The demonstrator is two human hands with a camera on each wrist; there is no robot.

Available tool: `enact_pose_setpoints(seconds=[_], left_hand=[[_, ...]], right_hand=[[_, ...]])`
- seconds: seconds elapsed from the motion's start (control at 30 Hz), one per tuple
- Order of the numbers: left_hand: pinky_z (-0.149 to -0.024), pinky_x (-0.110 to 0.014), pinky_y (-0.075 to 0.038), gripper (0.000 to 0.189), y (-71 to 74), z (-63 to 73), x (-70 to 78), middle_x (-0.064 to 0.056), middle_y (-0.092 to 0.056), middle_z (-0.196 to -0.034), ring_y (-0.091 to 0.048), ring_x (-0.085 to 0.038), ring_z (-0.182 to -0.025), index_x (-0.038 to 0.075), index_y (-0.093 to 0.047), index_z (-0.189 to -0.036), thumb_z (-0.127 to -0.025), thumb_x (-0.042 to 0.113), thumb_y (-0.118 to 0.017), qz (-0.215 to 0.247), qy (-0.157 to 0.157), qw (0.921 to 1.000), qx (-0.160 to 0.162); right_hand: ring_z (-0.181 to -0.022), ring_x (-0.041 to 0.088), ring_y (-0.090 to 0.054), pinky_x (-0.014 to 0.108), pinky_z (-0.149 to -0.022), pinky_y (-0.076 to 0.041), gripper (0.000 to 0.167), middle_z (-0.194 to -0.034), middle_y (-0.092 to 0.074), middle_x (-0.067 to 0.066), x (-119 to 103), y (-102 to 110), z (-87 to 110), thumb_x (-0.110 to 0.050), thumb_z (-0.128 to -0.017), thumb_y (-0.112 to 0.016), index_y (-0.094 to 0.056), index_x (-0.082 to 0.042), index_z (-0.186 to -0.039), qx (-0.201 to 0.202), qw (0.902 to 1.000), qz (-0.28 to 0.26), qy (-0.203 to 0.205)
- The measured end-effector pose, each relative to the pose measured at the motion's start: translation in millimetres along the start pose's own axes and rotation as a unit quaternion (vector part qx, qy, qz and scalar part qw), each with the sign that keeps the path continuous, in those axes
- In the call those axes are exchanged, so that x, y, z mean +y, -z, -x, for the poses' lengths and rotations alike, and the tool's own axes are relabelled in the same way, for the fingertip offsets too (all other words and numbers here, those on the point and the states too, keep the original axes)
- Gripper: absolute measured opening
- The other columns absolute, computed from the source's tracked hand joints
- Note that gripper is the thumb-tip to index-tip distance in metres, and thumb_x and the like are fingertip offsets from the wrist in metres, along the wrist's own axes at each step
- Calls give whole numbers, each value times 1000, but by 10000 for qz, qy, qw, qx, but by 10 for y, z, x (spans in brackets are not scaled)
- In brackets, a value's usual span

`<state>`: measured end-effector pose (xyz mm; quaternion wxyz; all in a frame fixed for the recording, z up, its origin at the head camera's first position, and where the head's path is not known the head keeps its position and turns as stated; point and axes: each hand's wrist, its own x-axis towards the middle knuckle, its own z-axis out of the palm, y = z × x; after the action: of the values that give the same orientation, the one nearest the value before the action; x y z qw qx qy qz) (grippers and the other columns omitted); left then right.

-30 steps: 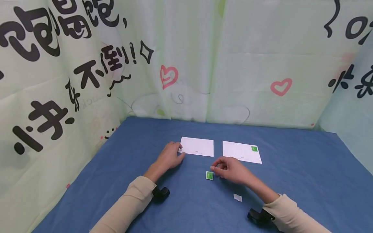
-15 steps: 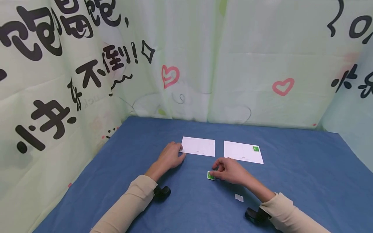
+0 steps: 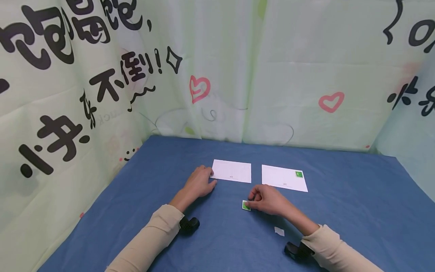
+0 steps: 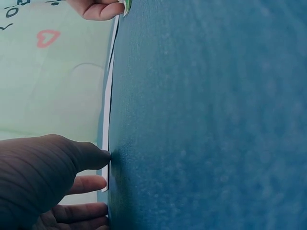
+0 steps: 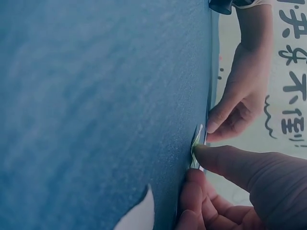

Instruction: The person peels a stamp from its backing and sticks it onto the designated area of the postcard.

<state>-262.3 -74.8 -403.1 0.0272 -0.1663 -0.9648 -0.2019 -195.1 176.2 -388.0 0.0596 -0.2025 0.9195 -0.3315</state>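
Observation:
Two white postcards lie side by side on the table. My left hand (image 3: 198, 181) rests at the left edge of the left postcard (image 3: 232, 171), fingers extended, thumb just off its front edge. The right postcard (image 3: 280, 177) bears a green stamp (image 3: 299, 174) in its upper right corner. In front of the postcards, my right hand (image 3: 268, 198) pinches a loose green stamp (image 3: 244, 206) by its right side. In the right wrist view the thumb lies over this stamp (image 5: 195, 139), its edge tilted, with curled fingers close below.
A small white paper scrap (image 3: 279, 231) lies on the blue tablecloth (image 3: 224, 241), below the right hand; its curled edge shows in the right wrist view. A printed pale curtain (image 3: 224, 56) closes off the back and sides. Each wrist wears a black camera (image 3: 296, 251).
My right hand has moved slightly down and left onto the loose stamp, and its thumb now covers part of it. The left hand stays at the left postcard.

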Motion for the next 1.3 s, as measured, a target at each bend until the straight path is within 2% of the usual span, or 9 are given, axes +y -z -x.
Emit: enact_pose_setpoints(seconds=[0.27, 0.43, 0.67, 0.87, 0.97, 1.1, 1.3], left_hand=[[-92, -45, -49, 28, -23, 4, 8, -13, -64, -106, -60, -29, -103, 2, -69, -113, -96, 24, -72, -168, 3, 9998, 52], [-92, -44, -49, 27, -34, 16, 8, -12, -64, -105, -59, -28, -101, 3, -69, -113, -96, 24, -72, -73, 44, 10000, 34], [-94, -46, -49, 30, -28, 75, 48, -15, -63, -108, -59, -30, -102, 2, -68, -118, -97, 23, -70, 291, 33, 9996, 55], [-96, -48, -48, 28, -10, 178, 119, -19, -65, -112, -60, -34, -108, 0, -68, -117, -97, 19, -68, 595, -329, 9974, 249], [-94, -48, -49, 28, 7, 234, 179, -20, -66, -111, -61, -34, -105, 0, -68, -117, -97, 19, -68, 747, -500, 9955, 293], [-93, -48, -51, 28, 1, 303, 248, -19, -67, -112, -63, -32, -102, 0, -68, -117, -97, 20, -67, 1050, -628, 9920, 319], [-96, -48, -51, 27, -30, 391, 331, -15, -71, -114, -67, -31, -108, 0, -69, -116, -98, 21, -66, 1590, -716, 9843, 284]], right_hand=[[-62, 9, -49, 25, -58, -39, 17, -70, -56, -4, 21, -21, -4, -19, -89, -78, -67, -6, -87, -73, 10000, 60, 7], [-62, 9, -49, 25, -57, -39, 16, -71, -57, -4, 31, -30, 1, -18, -89, -78, -66, -6, -86, -78, 10000, -48, 39], [-61, 9, -50, 24, -56, -40, 13, -70, -58, -5, 59, -24, 10, -15, -91, -75, -66, -7, -85, -96, 9996, -224, 109], [-61, 11, -52, 24, -56, -42, 14, -70, -60, -3, 34, -9, 53, -15, -93, -74, -65, -5, -86, -146, 9984, -536, 72], [-62, 12, -52, 25, -56, -43, 15, -71, -60, -2, 27, -7, 77, -16, -94, -73, -65, -6, -86, -104, 9980, -626, 3], [-60, 11, -52, 24, -56, -42, 18, -70, -61, -3, 24, -2, 118, -20, -95, -73, -65, -7, -86, 49, 9978, -663, -8], [-58, 8, -51, 24, -54, -42, 18, -71, -60, -3, 7, 2, 198, -20, -95, -74, -64, -8, -87, 511, 9963, -682, 118]])
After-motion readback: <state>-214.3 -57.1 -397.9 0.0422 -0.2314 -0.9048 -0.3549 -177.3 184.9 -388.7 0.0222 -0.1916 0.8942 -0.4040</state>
